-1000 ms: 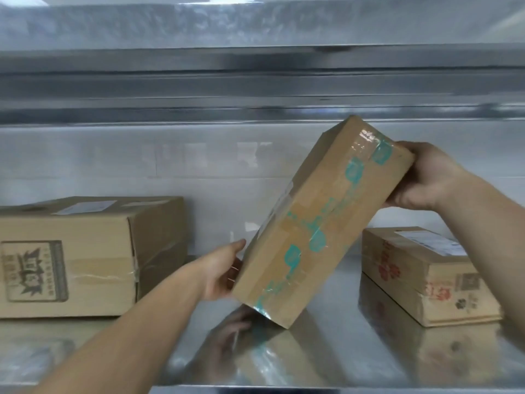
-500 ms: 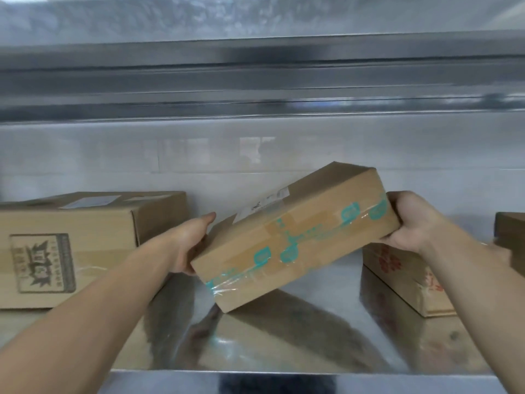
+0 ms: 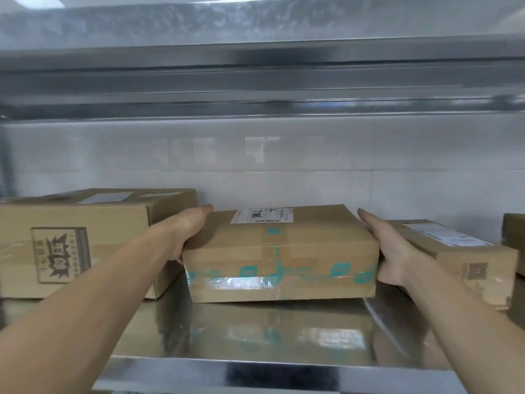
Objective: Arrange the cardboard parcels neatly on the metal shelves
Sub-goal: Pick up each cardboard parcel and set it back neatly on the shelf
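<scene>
A flat cardboard parcel [image 3: 281, 260] with teal-printed tape and a white label lies level on the shiny metal shelf [image 3: 255, 339], long side toward me. My left hand [image 3: 186, 231] presses flat against its left end with the fingers stretched toward the wall. My right hand [image 3: 390, 247] lies the same way against its right end, fingers straight. The parcel sits between two other parcels: a large box with a black printed logo [image 3: 71, 240] on the left and a low labelled box [image 3: 457, 251] on the right.
Another brown box [image 3: 514, 234] shows at the far right edge. The upper metal shelf [image 3: 255, 81] runs overhead. A white tiled wall [image 3: 284, 166] closes the back. Bare shelf lies in front of the parcel up to the front lip [image 3: 255, 373].
The parcel came down from a steep tilt in both hands and now lies flat on the shelf between the two neighbouring boxes. Both hands went from gripping its ends to lying straight along them.
</scene>
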